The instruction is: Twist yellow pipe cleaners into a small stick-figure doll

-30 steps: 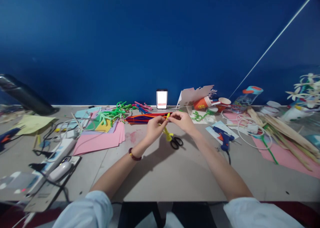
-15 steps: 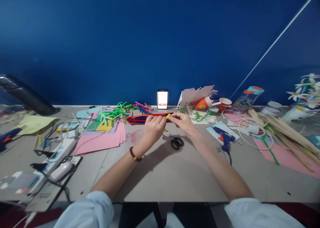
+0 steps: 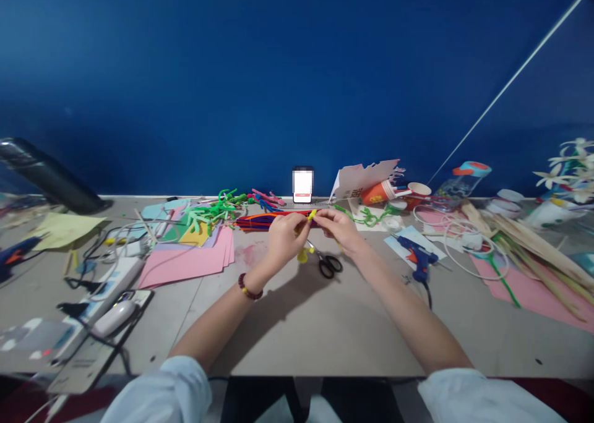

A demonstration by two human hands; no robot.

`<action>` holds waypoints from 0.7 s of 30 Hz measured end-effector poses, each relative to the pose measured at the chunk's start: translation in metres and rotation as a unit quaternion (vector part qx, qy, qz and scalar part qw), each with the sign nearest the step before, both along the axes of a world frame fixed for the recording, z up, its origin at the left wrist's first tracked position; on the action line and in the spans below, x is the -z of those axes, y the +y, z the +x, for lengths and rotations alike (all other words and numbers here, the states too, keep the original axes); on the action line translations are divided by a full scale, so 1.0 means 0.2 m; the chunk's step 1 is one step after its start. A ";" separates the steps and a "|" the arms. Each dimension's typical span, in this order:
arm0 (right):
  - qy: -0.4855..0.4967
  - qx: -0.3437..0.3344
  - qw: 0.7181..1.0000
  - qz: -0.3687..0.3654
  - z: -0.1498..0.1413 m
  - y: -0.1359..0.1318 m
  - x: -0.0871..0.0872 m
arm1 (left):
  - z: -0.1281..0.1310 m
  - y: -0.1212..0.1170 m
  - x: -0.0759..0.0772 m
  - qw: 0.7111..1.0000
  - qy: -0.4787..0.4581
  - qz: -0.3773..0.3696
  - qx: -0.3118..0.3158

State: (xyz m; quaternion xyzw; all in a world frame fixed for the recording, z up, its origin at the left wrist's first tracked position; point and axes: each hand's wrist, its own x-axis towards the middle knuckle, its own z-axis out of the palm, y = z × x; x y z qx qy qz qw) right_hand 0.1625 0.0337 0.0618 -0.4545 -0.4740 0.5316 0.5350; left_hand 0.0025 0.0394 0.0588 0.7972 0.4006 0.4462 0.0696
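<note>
Between both hands, above the middle of the table, is a small bent yellow pipe cleaner (image 3: 312, 214). My left hand (image 3: 286, 234) pinches it from the left, fingers curled. From the right, my right hand (image 3: 341, 228) grips it with thumb and index fingertips. A rounded yellow piece (image 3: 302, 256) shows just under my left hand; whether it joins the held one I cannot tell. Black-handled scissors (image 3: 327, 264) lie on the table below the hands, their blades partly hidden. Behind my left hand lies a bundle of orange, red and purple pipe cleaners (image 3: 253, 221).
A lit phone (image 3: 303, 185) stands against the blue wall. Pink paper (image 3: 185, 262) and green pipe cleaner pieces (image 3: 211, 213) lie left, near a power strip (image 3: 111, 281). To the right are a blue glue gun (image 3: 420, 256), orange paper cups (image 3: 377, 192) and a coiled white cable (image 3: 457, 262).
My left hand has turned slightly, its fingers now more upright around the yellow pipe cleaner. The rounded yellow piece below it has come into view. My right hand has barely moved.
</note>
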 end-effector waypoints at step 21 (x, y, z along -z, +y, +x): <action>-0.059 -0.031 0.997 0.046 0.04 0.01 0.01 | 0.02 0.05 0.03 0.862 -0.311 -0.365 0.164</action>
